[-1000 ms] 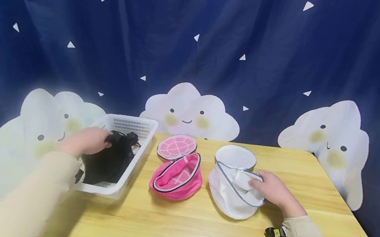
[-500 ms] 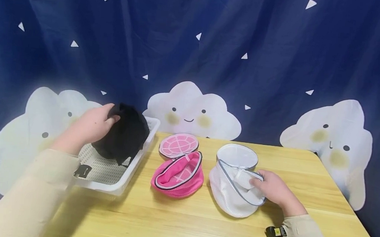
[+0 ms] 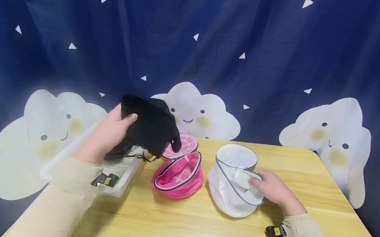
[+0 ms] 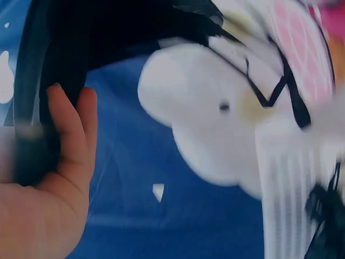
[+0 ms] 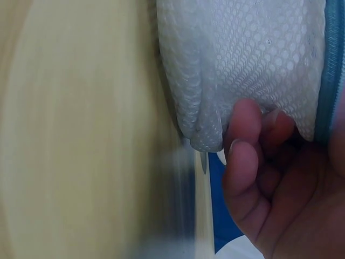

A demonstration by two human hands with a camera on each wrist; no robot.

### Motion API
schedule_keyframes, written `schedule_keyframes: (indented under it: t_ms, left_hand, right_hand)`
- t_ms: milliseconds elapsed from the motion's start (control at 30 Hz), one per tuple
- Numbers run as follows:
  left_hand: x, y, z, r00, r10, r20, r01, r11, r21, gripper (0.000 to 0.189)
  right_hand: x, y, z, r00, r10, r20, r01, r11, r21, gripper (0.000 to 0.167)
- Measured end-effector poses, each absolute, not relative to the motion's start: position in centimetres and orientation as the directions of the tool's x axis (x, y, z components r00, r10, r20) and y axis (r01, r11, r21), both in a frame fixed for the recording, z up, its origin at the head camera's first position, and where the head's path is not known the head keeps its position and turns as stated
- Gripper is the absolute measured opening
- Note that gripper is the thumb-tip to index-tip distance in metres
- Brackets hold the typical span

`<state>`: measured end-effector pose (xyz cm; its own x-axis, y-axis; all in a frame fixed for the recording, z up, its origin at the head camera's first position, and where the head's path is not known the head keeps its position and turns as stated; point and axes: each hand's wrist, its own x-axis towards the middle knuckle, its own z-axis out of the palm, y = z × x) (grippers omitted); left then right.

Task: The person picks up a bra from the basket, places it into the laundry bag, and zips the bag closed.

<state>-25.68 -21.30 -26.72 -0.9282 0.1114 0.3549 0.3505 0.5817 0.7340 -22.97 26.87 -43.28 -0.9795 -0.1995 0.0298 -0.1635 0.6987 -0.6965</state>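
In the head view, my left hand (image 3: 112, 128) grips a black garment with thin straps (image 3: 152, 124) above the right side of the white plastic basket (image 3: 127, 173). The garment hangs toward the pink mesh laundry bag (image 3: 183, 189), overlapping its round lid in this view. Thin straps dangle from the black cloth in the left wrist view, with my thumb and fingers around one edge. My right hand (image 3: 273, 189) pinches the zipped rim of a white mesh laundry bag (image 3: 230, 201), whose lid is folded back. The right wrist view shows the fingers curled at the mesh (image 5: 259, 43).
Both bags stand with their mouths gaping on the wooden table (image 3: 173, 230). Something dark and stringy (image 4: 326, 216) shows by the basket in the left wrist view. A blue curtain (image 3: 197, 32) with cloud faces hangs behind the table.
My left hand has lifted the black garment out of the basket and carried it right, toward the pink bag. My right hand stays at the white bag's rim.
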Motion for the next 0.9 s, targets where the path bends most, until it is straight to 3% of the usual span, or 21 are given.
schedule_keyframes:
  t_ms: [233,400,500,633,733,900]
  left_hand:
    - [-25.3,-17.2,-27.8,-0.963,0.078,0.257,0.266,0.427,0.865,0.069]
    - [-25.3,-12.7,-29.0,-0.959,0.117,0.258,0.265,0.042,0.963,0.063]
    - [-25.0,-9.6,-30.1,-0.957,0.129,0.26,0.245,-0.125,0.961,0.055]
    - [-24.6,-5.6,-31.6,-0.966,0.084,0.244,0.239,-0.063,0.969,0.051]
    - [-24.4,-2.7,-32.9,-0.973,0.067,0.222,0.213,-0.12,0.97,0.05]
    - [-24.1,1.1,-34.7,-0.977,0.029,0.209,0.173,-0.455,0.873,0.046]
  right_hand:
    - [-22.7,26.4,-43.2,-0.977,-0.212,0.04,-0.179,0.693,-0.698,0.022]
    - [-23.1,26.5,-43.9,-0.974,-0.223,0.048,-0.193,0.694,-0.693,0.021]
    - [-23.4,26.5,-44.5,-0.972,-0.232,0.046,-0.198,0.691,-0.695,0.022]
    - [-23.3,26.3,-44.7,-0.97,-0.237,0.048,-0.201,0.678,-0.707,0.021]
    - [-23.0,26.0,-44.6,-0.97,-0.239,0.053,-0.205,0.675,-0.709,0.021]
    - [-22.9,25.8,-44.1,-0.967,-0.247,0.057,-0.215,0.676,-0.705,0.02]
